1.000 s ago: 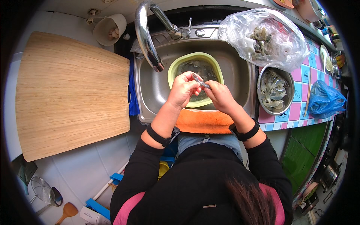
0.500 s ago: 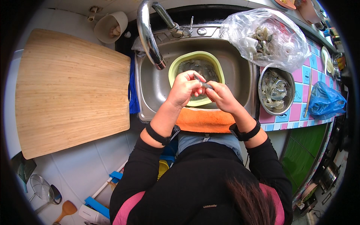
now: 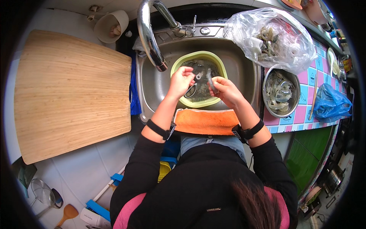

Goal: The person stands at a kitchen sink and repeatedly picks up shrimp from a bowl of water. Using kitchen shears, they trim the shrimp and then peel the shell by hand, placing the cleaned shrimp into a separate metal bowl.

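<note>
My right hand [image 3: 226, 91] pinches a grey shrimp [image 3: 210, 79] over the right part of a pale green basin [image 3: 179, 61]. The shrimp points upward from my thumb and fingers. My left hand [image 3: 182, 81] hovers over the basin's left side, apart from the shrimp, its fingers curled together; what they hold, if anything, I cannot make out. Beneath both hands, several grey shrimp [image 3: 202, 65] lie in the basin. A dark loop with a pale rim [image 3: 190, 91] shows beside my left fingers; its kind is unclear. The basin stands inside a steel sink [image 3: 244, 86].
A chrome faucet [image 3: 148, 36] arches over the sink's left. At right stand a steel bowl of shrimp [image 3: 280, 91], a clear plastic bag with shrimp [image 3: 270, 40] and a blue bag [image 3: 331, 102]. A wooden board [image 3: 72, 95] fills the left; an orange towel [image 3: 206, 122] lies along the sink's front.
My hands have moved apart. The shrimp that was between them is now in my right hand alone, turned more upright. The dark loop in the basin has come into view.
</note>
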The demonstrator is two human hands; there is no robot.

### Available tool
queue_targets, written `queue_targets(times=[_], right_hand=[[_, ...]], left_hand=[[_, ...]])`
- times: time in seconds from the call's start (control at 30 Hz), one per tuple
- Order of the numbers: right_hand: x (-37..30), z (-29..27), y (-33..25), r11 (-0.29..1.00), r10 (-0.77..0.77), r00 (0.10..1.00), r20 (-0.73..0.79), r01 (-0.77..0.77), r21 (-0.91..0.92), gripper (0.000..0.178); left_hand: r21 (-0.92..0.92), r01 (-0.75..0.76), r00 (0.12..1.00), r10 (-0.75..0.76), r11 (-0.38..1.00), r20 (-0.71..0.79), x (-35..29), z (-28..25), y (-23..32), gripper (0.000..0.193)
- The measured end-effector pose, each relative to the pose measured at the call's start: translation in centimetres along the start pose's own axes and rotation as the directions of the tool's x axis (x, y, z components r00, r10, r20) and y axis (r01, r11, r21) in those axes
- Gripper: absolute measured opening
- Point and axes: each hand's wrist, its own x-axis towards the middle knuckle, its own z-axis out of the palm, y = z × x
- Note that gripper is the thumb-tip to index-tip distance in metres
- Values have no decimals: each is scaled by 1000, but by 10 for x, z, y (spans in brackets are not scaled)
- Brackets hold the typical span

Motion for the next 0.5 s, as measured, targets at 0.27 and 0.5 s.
queue_targets(times=[0.27, 0.5], right_hand=[[7, -23, 9, 966, -15, 989, -145, 52, 253, 16], [8, -32, 5, 871, -85, 972, -217, 178, 458, 12]], left_hand=[[959, -83, 997, 24, 270, 80, 13, 20, -88, 14], [940, 57, 961, -275, 337, 41, 0, 8, -60, 22]])
